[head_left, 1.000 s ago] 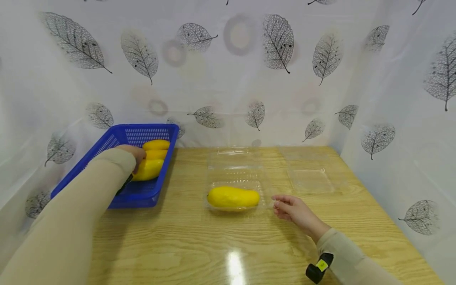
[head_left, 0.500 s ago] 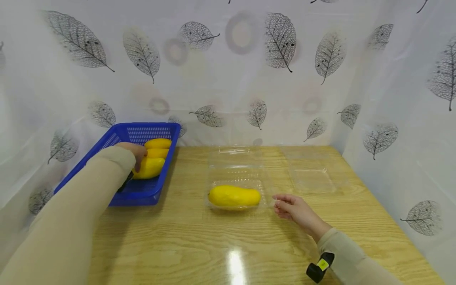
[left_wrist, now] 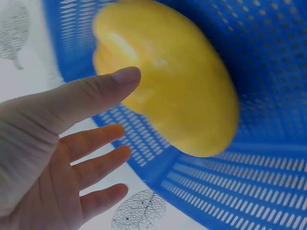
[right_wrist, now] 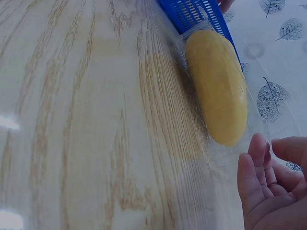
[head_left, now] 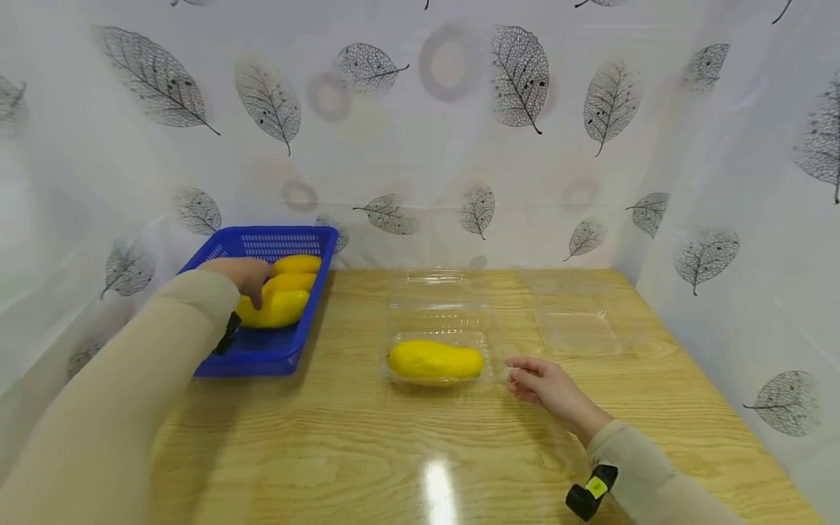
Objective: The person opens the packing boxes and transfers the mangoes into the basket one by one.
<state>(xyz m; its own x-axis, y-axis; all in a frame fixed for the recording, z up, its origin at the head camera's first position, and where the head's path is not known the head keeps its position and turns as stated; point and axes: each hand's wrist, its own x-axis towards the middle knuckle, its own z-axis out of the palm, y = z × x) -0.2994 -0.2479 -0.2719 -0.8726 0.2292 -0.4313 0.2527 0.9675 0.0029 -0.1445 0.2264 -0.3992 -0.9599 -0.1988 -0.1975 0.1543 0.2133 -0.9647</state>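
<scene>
My left hand (head_left: 246,278) is over the blue plastic basket (head_left: 289,362) at the left. Its thumb overlaps a yellow mango (left_wrist: 187,91) in the left wrist view, while the other fingers extend loosely beside the fruit. Two more mangoes lie behind that one in the basket. In the middle of the table, a single mango (head_left: 434,360) lies in a clear plastic clamshell box (head_left: 438,321) with its lid folded back. My right hand (head_left: 547,390) is at the box's right edge, fingers loosely bent, fingertips close to the rim.
A second clear plastic box (head_left: 580,328) stands on the wooden table (head_left: 328,437) at the right, its outline faint. A white curtain (head_left: 420,146) with a leaf print borders the back and both sides of the table.
My left hand has risen slightly off the front mango, whose left end now shows. The right hand stays at the box's edge. The head view has shifted slightly.
</scene>
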